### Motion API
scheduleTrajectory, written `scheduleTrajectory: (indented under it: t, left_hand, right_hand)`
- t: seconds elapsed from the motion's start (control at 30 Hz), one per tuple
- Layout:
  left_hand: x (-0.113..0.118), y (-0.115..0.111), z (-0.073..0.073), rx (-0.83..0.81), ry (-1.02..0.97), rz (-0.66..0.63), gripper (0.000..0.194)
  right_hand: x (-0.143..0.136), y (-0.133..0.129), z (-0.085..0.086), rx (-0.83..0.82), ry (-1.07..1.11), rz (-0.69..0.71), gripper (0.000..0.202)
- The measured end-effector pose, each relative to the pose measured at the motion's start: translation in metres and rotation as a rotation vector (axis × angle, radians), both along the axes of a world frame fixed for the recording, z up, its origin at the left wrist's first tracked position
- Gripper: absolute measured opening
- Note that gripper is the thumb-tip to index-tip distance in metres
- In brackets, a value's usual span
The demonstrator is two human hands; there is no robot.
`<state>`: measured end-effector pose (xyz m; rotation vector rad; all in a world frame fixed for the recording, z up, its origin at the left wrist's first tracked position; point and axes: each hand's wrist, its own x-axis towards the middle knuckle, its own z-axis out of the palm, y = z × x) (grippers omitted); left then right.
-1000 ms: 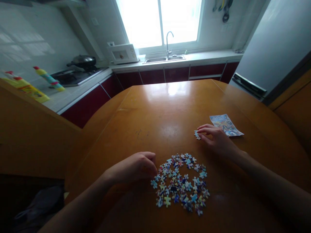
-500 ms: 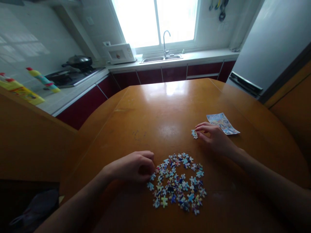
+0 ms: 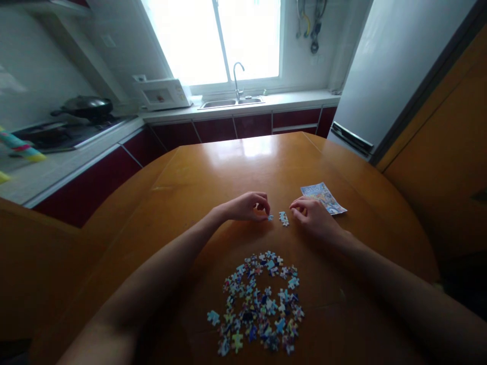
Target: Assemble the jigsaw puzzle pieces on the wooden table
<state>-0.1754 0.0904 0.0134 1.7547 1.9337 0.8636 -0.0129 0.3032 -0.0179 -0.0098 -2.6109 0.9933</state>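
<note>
My left hand [image 3: 253,207] is closed in a pinch on a small light-blue puzzle piece [image 3: 270,218], just left of a short strip of joined puzzle pieces [image 3: 283,218]. The strip lies flat on the wooden table. On its other side my right hand [image 3: 311,213] rests with fingers loosely bent and a little apart, holding nothing and not touching the strip. Nearer to me spreads a ring-like heap of loose puzzle pieces [image 3: 249,304] in mixed colours. Behind my right hand lies a printed picture sheet [image 3: 323,196], partly covered by the fingers.
The brown wooden table [image 3: 213,172] has rounded ends. Beyond it stand a counter with a sink [image 3: 218,104], a microwave [image 3: 165,95] and a stove with a dark pan [image 3: 85,106]. A grey fridge [image 3: 380,76] rises at the right.
My left hand has moved from beside the heap up to the strip, bringing a puzzle piece. My right hand has let go of the strip. The view has turned to the right.
</note>
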Motion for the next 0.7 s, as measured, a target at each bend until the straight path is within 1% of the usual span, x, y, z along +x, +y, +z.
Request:
scheduleTrajectory:
  t: [0.07, 0.13, 0.2, 0.3, 0.4, 0.57, 0.63, 0.7]
  left_hand:
    - [-0.004, 0.017, -0.007, -0.015, -0.005, -0.036, 0.009]
    - [-0.007, 0.027, -0.011, -0.040, -0.027, -0.076, 0.010]
    - [-0.009, 0.030, -0.014, -0.055, -0.046, -0.101, 0.010]
    - [-0.010, 0.028, -0.016, -0.040, -0.041, -0.082, 0.012]
    - [-0.005, 0.022, -0.020, -0.004, -0.004, -0.012, 0.018]
    - [0.015, 0.014, -0.030, 0.072, 0.079, 0.233, 0.027]
    - [0.021, 0.014, -0.034, 0.088, 0.086, 0.282, 0.021]
    - [0.024, 0.014, -0.037, 0.095, 0.084, 0.300, 0.014]
  right_hand:
    - [0.000, -0.001, 0.000, 0.005, -0.014, -0.004, 0.014]
    - [0.000, -0.002, -0.001, 0.013, -0.033, 0.004, 0.014]
    - [0.000, -0.002, -0.001, 0.028, -0.054, 0.024, 0.015]
    - [0.000, -0.002, -0.002, 0.042, -0.079, 0.045, 0.016]
    - [0.000, -0.003, -0.003, 0.031, -0.085, 0.042, 0.016]
    - [0.000, -0.006, -0.007, 0.041, -0.080, 0.040, 0.013]
    - [0.000, -0.007, -0.009, 0.056, -0.088, 0.048, 0.013]
    - [-0.001, -0.008, -0.010, 0.076, -0.090, 0.047, 0.014]
